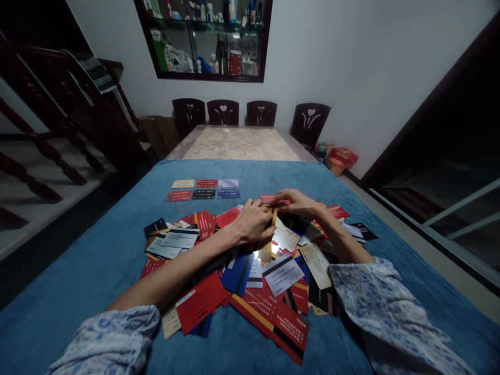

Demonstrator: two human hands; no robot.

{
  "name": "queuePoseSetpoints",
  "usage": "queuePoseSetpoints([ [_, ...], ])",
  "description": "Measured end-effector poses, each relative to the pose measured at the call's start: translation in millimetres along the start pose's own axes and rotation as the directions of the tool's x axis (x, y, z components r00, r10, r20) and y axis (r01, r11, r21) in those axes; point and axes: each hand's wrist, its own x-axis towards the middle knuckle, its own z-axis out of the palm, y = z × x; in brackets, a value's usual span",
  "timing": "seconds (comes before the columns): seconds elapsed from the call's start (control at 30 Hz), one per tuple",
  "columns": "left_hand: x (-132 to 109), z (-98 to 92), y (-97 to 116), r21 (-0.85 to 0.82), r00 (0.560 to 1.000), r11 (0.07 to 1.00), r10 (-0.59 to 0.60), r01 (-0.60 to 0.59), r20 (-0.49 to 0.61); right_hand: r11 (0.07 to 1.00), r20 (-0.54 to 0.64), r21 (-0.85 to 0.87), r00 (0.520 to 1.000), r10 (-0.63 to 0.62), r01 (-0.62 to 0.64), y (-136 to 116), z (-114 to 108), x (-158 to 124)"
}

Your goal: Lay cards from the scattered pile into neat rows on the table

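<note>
A heap of plastic cards [242, 271] in red, blue, black and white lies scattered on a blue cloth [78, 281]. My left hand [253, 223] rests on the heap with its fingers curled around cards at the far edge. My right hand [297, 202] meets it there, fingers pinched on a red card [269, 199]. Beyond the heap, several cards [203, 189] lie sorted in two neat rows.
The blue cloth covers the near part of a long table; its bare marble top [238, 143] shows beyond. Several dark chairs [222, 112] stand at the far end. A wooden stair rail [58, 120] is at left, a wall cabinet [207, 39] above, a red container [341, 158] on the floor.
</note>
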Motion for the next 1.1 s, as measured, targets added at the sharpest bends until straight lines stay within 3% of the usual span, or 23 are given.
queuePoseSetpoints([
  [0.37,-10.2,-9.0,-3.6,-0.089,0.998,0.996,0.003,-0.008,-0.059,0.995,-0.075,0.101,0.997,-0.001,0.009,-4.8,-10.0,-5.1],
  [0.73,-10.4,5.0,-21.1,-0.280,0.968,0.956,-0.148,0.088,-0.202,0.994,-0.093,0.105,0.995,0.045,-0.035,-5.6,-9.5,-5.8],
  [0.9,-9.3,11.4,-25.8,-0.327,0.959,0.935,-0.209,0.138,-0.192,0.989,-0.046,0.123,0.995,0.084,-0.078,-5.4,-6.9,-5.4],
  [1.1,-7.7,13.8,-28.4,-0.325,0.941,0.918,-0.292,0.226,-0.171,0.993,-0.066,0.117,0.998,0.008,0.000,2.3,-2.0,-0.3],
])
